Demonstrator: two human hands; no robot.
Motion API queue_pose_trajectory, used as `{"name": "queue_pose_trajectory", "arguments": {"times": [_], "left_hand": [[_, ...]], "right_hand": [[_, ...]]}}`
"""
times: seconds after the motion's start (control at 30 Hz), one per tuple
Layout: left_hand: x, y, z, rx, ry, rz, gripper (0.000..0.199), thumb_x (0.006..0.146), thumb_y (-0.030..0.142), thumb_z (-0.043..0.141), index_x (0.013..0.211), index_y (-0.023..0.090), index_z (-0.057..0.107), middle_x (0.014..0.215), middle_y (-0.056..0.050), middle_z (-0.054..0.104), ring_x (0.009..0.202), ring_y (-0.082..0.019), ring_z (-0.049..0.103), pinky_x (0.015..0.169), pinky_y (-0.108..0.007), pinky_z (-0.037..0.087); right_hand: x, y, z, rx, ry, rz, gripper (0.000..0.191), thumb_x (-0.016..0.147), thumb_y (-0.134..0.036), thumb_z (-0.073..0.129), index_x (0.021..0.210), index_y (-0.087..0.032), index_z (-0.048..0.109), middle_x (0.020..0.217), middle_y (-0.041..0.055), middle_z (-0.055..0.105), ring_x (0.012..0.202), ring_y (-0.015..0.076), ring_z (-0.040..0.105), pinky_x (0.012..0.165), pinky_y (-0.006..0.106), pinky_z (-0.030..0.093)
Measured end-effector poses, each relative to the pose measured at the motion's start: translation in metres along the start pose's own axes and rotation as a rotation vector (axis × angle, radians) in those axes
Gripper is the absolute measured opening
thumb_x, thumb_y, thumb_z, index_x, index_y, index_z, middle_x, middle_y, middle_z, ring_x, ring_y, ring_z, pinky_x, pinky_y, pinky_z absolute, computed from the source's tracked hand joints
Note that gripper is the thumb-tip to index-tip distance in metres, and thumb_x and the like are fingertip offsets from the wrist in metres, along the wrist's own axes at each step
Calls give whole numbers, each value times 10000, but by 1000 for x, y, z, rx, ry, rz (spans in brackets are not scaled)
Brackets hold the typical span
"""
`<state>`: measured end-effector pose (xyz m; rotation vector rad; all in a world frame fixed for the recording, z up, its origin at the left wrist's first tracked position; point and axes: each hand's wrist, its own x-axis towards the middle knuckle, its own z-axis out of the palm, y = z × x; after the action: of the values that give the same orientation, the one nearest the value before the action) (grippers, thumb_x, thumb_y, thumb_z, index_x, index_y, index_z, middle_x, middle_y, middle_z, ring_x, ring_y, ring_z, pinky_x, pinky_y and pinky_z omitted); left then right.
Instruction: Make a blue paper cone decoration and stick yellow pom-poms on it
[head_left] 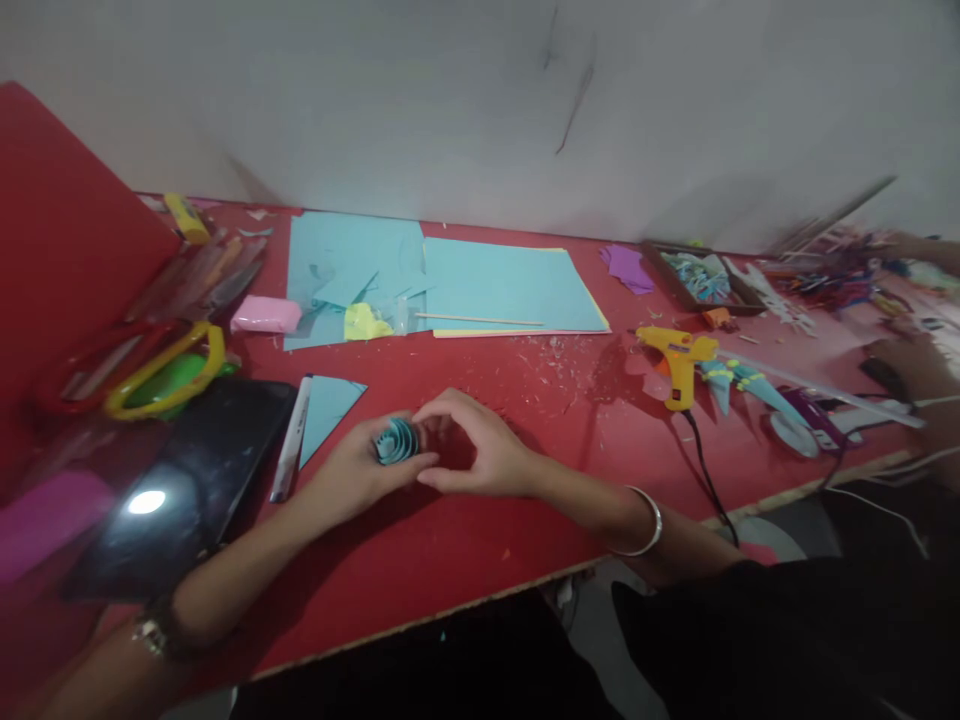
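A small coiled spiral of light blue paper [396, 441] sits in my left hand [356, 470], whose fingers and thumb wrap round it. Just right of the coil is my right hand [480, 445], its thumb and fingers curved apart, with the fingertips close to the coil's right edge. Nothing shows between the right thumb and fingers. A cut piece of light blue paper [326, 412] and a white marker [292, 440] lie beside my left hand.
Blue sheets [510, 285] and a thin stick [480, 319] lie at the back. A yellow glue gun [679, 365] rests at right, near blue paper cones [757, 385]. A black tablet-like slab [195, 480], scissors with yellow handles [214, 350] and a pink packet [266, 315] are at left.
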<state>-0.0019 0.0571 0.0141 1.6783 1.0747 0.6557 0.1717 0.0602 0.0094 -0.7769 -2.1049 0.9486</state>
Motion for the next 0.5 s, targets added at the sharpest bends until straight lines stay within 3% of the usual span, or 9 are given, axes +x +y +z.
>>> {"name": "queue_pose_trajectory", "arguments": {"times": [0.1,0.2,0.37,0.5], "left_hand": [[0,2,-1,-137,-65,-119,225,710,350,558,597,189,449,431,74,456,411,-91,434,445,-221,366],[0,3,0,-172,-73,-134,226,717,346,549,600,195,428,423,82,431,405,-87,411,437,-220,350],[1,1,5,-54,73,-18,184,698,326,581,651,180,479,561,55,506,511,-95,464,499,-218,384],[-1,-4,7,58,113,67,201,699,351,594,695,173,500,648,26,550,596,-126,503,537,-237,399]], "right_hand": [[0,0,0,17,5,9,356,738,-349,583,1024,-200,431,918,33,489,833,137,501,752,321,460],[0,0,1,48,16,20,343,742,-340,581,1016,-194,434,914,33,479,832,131,503,758,315,465],[0,-2,3,46,72,44,344,732,-367,589,999,-206,443,885,26,478,799,134,492,718,302,469],[0,-4,5,-24,69,20,342,737,-391,595,997,-214,460,896,29,491,770,133,483,692,294,460]]}}
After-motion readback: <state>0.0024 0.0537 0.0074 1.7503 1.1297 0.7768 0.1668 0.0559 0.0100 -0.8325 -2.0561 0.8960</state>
